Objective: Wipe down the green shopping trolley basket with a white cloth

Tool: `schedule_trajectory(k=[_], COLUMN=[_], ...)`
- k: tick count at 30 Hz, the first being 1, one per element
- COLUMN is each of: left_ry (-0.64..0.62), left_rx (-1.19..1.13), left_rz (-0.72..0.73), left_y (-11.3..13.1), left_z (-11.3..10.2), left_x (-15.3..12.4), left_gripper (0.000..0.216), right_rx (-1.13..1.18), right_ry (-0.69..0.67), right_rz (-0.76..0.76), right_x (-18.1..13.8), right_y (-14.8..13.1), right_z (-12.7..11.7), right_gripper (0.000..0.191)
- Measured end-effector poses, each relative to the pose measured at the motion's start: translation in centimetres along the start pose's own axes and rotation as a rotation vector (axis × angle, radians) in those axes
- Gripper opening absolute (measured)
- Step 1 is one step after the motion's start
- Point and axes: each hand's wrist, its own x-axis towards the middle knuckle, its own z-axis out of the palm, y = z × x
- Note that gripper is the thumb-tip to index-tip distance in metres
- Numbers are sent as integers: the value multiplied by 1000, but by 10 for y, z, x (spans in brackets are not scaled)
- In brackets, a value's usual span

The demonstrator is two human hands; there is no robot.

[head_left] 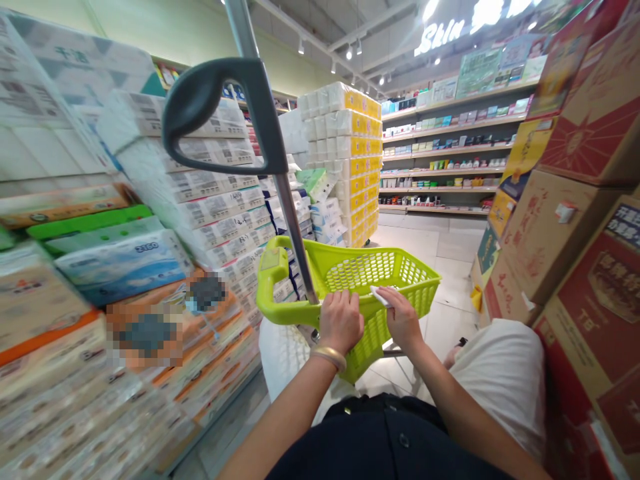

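A lime-green plastic shopping trolley basket (350,267) with slotted walls stands in front of me, between my knees. My left hand (341,323), with a gold bangle at its wrist, is closed over the basket's near rim beside the metal pole (295,227). A dark grey loop handle (270,120) tops that pole, and neither hand touches it. Against the same rim, farther right, my right hand (401,320) presses a small folded white wipe (380,296). Its fingers bend over the wipe; whether it is tissue or cloth I cannot tell.
Stacked packs of tissue paper (220,193) line the left side. A tall pile of white and yellow paper packs (363,167) stands behind the basket. Cardboard cartons (550,227) rise close on the right. Stocked shelves (445,150) stand beyond the tiled floor (445,267).
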Motion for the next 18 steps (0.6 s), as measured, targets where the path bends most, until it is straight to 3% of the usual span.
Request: schedule_trajectory(k=[6, 13, 18], left_ry=[22, 12, 17], left_rx=[4, 20, 14], left_rz=[-5, 7, 10], left_y=[1, 1, 2], left_z=[0, 0, 0], left_x=[0, 0, 0], left_gripper=[17, 13, 18], right_rx=[60, -59, -4], right_ry=[-93, 8, -88], right_rz=[-103, 25, -99], right_x=[2, 3, 5], right_y=[-23, -1, -19], right_z=[3, -1, 3], right_gripper=[55, 47, 52])
